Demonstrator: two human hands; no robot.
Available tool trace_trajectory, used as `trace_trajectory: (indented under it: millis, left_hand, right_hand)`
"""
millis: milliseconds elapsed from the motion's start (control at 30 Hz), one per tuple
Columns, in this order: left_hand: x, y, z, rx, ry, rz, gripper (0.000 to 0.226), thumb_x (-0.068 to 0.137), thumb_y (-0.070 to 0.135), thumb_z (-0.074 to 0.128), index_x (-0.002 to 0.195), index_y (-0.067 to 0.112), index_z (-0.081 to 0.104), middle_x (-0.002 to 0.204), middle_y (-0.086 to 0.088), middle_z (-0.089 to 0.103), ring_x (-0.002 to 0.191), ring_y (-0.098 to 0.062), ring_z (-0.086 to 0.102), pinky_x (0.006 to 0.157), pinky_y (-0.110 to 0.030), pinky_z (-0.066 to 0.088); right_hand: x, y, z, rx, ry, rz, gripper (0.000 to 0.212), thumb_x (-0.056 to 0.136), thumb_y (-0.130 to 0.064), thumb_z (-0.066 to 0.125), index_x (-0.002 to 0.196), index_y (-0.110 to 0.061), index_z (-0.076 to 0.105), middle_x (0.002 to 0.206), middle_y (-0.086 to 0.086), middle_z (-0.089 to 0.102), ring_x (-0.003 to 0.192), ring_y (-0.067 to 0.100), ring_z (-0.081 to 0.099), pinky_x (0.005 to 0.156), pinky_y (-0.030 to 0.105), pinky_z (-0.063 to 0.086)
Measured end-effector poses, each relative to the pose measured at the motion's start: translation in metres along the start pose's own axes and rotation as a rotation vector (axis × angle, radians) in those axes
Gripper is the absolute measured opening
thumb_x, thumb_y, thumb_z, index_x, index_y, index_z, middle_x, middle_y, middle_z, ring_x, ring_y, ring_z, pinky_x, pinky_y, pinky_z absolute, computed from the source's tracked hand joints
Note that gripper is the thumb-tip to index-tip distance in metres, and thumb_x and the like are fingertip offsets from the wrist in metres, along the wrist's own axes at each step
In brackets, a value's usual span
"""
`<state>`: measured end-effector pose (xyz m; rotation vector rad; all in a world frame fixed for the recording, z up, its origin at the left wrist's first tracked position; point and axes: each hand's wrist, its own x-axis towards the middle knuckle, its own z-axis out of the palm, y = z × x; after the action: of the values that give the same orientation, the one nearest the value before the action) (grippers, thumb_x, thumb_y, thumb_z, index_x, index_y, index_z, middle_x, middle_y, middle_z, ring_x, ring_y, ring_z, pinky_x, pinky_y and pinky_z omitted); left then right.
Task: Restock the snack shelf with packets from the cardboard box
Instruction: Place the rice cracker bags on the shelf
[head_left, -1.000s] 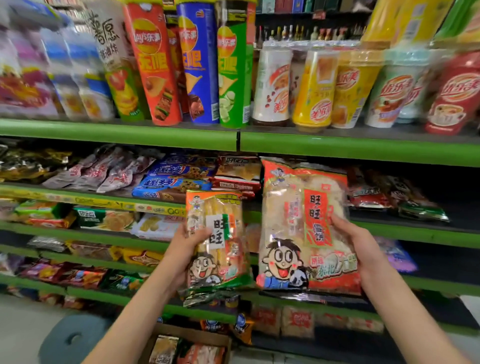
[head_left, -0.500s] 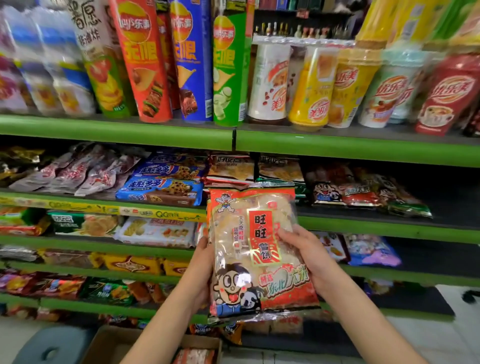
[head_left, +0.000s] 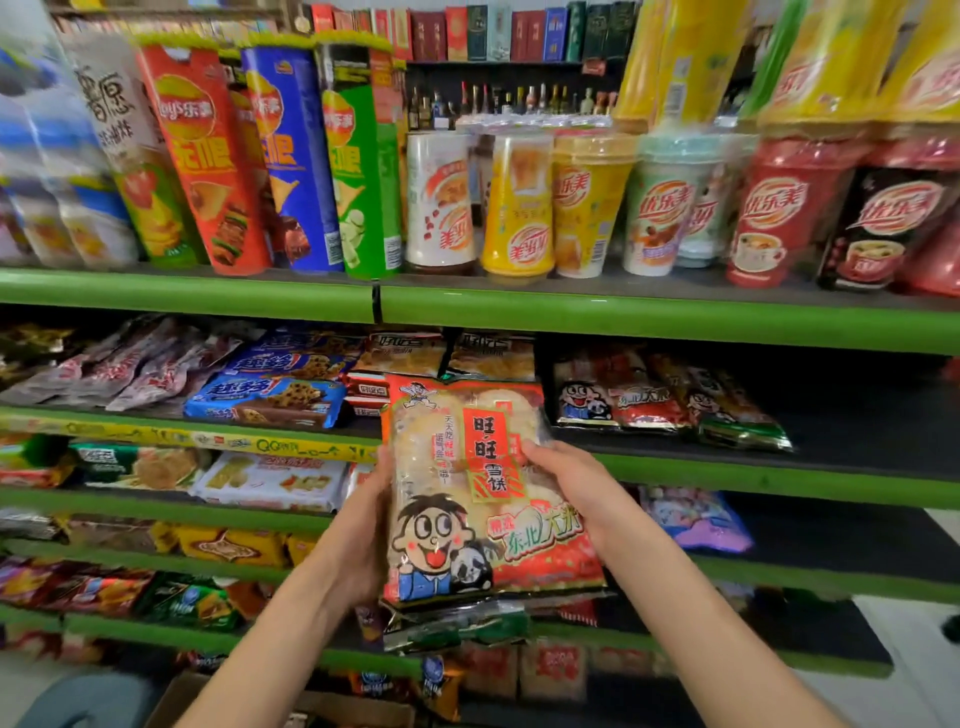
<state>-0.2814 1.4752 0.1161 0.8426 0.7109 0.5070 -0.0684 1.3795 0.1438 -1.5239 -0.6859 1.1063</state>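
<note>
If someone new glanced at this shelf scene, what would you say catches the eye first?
The red-and-clear rice cracker packet with a cartoon face, held upright in the centre between the left hand and the right hand, in front of the green shelves. Next come the tall crisp tubes in red, blue and green on the top shelf at left, with a row of drink cups beside them to the right.

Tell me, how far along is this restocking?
Matching cartoon-face packets already lie on the black shelf with the green edge, with bare space to their right. The left hand and right hand grip a stack topped by a red-and-clear rice cracker packet, not yet shelved. The brown cardboard box below is barely visible.
</note>
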Motion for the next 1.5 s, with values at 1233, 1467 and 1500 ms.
trace_trajectory:
  millis: [1233,1467,1500]
  left_hand:
    - [-0.02,-0.114,0.036,-0.189,0.699,0.141,0.056,0.092,0.067,0.049,0.112,0.018,0.066,0.112,-0.001,0.074,0.1,-0.025,0.068,0.079,-0.038,0.053]
    - [-0.014,-0.111,0.037,-0.214,0.596,0.324,0.037,0.104,0.038,0.045,0.106,0.014,0.072,0.125,-0.007,0.068,0.086,-0.015,0.076,0.064,-0.028,0.061]
    - [-0.014,-0.11,0.038,-0.177,0.609,0.325,0.039,0.098,0.044,0.055,0.115,0.012,0.069,0.131,-0.011,0.064,0.103,-0.019,0.072,0.079,-0.032,0.06]
  right_hand:
    - [0.12,-0.032,-0.173,-1.064,0.307,-0.047,0.074,0.094,-0.052,0.06,0.142,0.001,0.043,0.144,0.021,0.053,0.126,0.037,0.056,0.096,0.037,0.048]
    - [0.12,-0.034,-0.184,-0.318,0.108,0.131,0.018,0.079,0.003,0.076,0.077,-0.006,0.061,0.098,0.01,0.067,0.068,0.018,0.057,0.059,0.028,0.041]
    - [0.116,-0.036,-0.185,-0.256,0.103,0.143,0.019,0.079,0.005,0.075,0.076,-0.007,0.06,0.091,0.008,0.067,0.067,0.017,0.057,0.059,0.027,0.043]
